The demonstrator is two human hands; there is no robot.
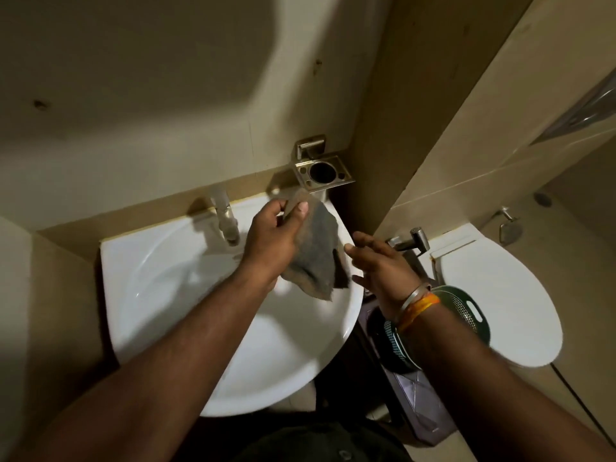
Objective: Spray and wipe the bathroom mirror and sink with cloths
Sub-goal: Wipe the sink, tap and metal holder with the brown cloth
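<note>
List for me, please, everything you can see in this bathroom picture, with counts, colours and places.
sink: one, white, against the back wall, centre-left.
tap: one, silver, at the sink's back rim.
cloth: one, grey, hanging over the sink's right side.
tumbler holder: one, metal, on the wall above the sink's right corner.
toilet: one, white, lid closed, at right.
hand sprayer: one, chrome, between sink and toilet.
bin: one, dark purple, on the floor beside the sink.
basket: one, green, perforated, on the bin.
left hand: pinches the cloth's top.
right hand: open beside the cloth; bangle and orange thread on its wrist.
</note>
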